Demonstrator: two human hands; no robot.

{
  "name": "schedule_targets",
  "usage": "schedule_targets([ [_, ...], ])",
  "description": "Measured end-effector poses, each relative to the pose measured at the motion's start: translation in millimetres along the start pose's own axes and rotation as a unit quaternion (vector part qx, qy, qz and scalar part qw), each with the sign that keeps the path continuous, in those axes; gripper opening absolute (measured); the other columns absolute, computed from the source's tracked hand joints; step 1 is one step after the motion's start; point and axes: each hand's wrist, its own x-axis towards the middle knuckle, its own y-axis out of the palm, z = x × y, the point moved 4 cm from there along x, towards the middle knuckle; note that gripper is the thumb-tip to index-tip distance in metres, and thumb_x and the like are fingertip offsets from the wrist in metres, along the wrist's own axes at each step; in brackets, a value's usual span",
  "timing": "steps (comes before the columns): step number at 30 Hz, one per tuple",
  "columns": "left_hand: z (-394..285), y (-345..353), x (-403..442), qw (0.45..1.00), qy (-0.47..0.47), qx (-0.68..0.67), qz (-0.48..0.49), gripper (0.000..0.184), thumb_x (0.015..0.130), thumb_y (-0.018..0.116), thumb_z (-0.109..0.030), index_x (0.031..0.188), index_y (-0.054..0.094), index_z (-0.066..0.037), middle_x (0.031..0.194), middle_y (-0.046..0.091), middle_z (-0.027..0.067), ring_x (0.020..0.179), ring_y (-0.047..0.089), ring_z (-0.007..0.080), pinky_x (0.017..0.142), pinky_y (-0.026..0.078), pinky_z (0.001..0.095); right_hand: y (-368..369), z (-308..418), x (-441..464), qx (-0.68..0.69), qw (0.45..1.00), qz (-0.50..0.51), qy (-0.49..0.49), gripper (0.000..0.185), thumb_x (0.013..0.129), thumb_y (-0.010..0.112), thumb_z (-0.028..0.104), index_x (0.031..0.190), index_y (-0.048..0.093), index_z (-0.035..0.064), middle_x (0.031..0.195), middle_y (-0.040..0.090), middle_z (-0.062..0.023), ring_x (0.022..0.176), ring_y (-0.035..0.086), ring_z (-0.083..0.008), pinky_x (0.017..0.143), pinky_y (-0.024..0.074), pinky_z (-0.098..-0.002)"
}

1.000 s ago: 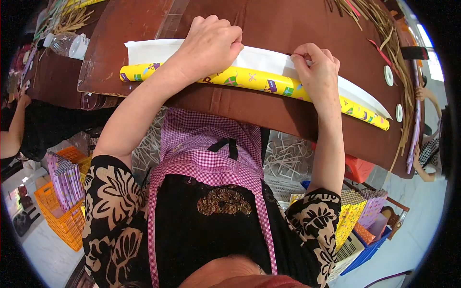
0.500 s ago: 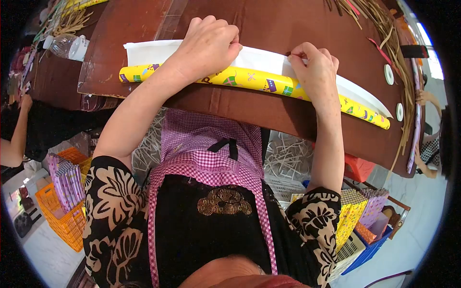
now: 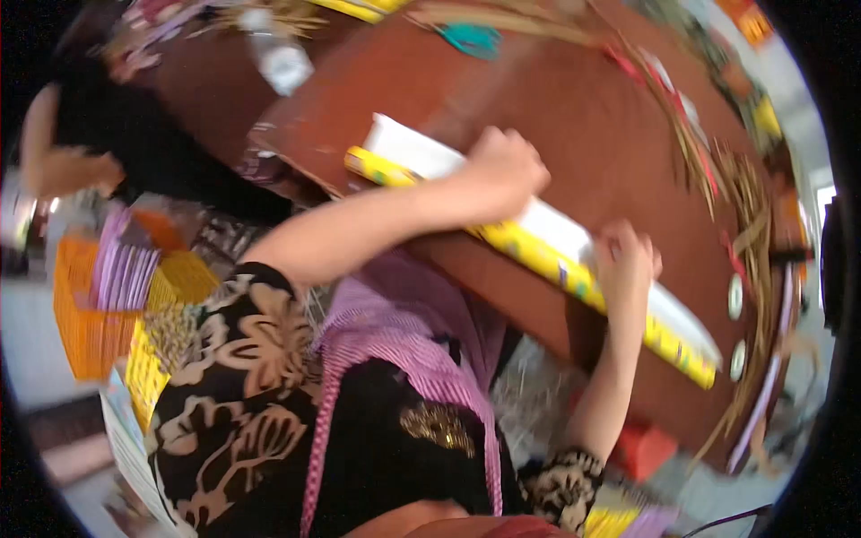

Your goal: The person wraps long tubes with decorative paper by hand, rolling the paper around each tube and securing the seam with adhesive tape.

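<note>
A long strip of yellow patterned paper (image 3: 529, 249) lies along the near edge of the brown table, rolled or folded over so that its white back (image 3: 560, 229) shows on the far side. My left hand (image 3: 507, 175) is closed at the white part, left of the strip's middle. My right hand (image 3: 625, 255) pinches the paper further right, thumb and fingers together. Both fingertips are blurred by motion. The strip's right end tapers near two white rings, one of them a tape-like ring (image 3: 735, 296).
Brown dried strips (image 3: 758, 202) and red ribbon line the table's (image 3: 430, 90) right side. A teal bundle (image 3: 471, 40) lies at the back, a plastic bottle (image 3: 282, 63) at upper left. Another person's hand (image 3: 85, 170) shows at left, above an orange crate (image 3: 85, 309).
The whole view has turned and blurred as my head moved, so table and paper now slant down to the right. Both hands keep their places on the paper.
</note>
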Motion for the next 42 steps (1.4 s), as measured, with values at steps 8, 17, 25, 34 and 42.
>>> schedule_targets([
  [8,-37.7,-15.9,-18.7,0.966,0.113,-0.142,-0.182,0.013,0.078,0.064,-0.022,0.075,0.064,-0.009,0.086,0.058,0.0064,0.09,0.053,0.0239,0.075,0.038,0.0397,6.0,-2.0,7.0,0.014,0.999,0.037,0.021,0.007,0.083,0.066,0.018,0.088,0.067,0.0131,0.085,0.069,-0.0055,0.092,0.062,-0.0297,0.094,0.0402,-0.045],
  [17,-63.2,-4.0,4.7,0.939,0.285,-0.12,-0.151,0.028,0.09,0.058,-0.037,0.087,0.069,-0.012,0.087,0.063,0.0106,0.081,0.061,0.0314,0.067,0.05,0.0437,7.2,-4.0,4.3,-0.043,0.999,0.004,0.009,0.012,0.084,0.064,0.023,0.092,0.07,0.0166,0.085,0.072,-0.007,0.091,0.065,-0.0316,0.087,0.0429,-0.0485],
  [25,-59.7,-1.9,8.3,0.957,0.227,-0.177,-0.023,0.033,0.095,0.057,-0.035,0.111,0.066,-0.007,0.106,0.058,0.0109,0.1,0.053,0.0304,0.088,0.042,0.0425,0.5,-1.3,2.1,0.011,1.0,0.011,0.022,0.01,0.08,0.066,0.018,0.087,0.069,0.0114,0.078,0.07,-0.0065,0.089,0.064,-0.0307,0.09,0.039,-0.0455],
  [34,-63.9,-8.8,5.4,0.958,0.239,-0.155,-0.027,0.032,0.093,0.057,-0.03,0.112,0.065,-0.006,0.104,0.057,0.0109,0.098,0.053,0.0287,0.087,0.041,0.0412,-2.1,2.8,0.9,-0.014,1.0,-0.005,0.013,0.01,0.082,0.067,0.02,0.086,0.069,0.0115,0.074,0.069,-0.0072,0.086,0.063,-0.0293,0.092,0.0382,-0.0429],
  [42,-57.0,1.4,2.6,0.962,0.229,-0.137,-0.053,0.034,0.096,0.055,-0.038,0.105,0.067,-0.008,0.102,0.058,0.0082,0.095,0.055,0.0259,0.083,0.043,0.0413,-12.5,-20.1,-0.1,0.052,0.998,0.021,-0.007,0.016,0.082,0.071,0.026,0.088,0.07,0.0113,0.075,0.069,-0.0054,0.085,0.063,-0.0258,0.094,0.0373,-0.0416],
])
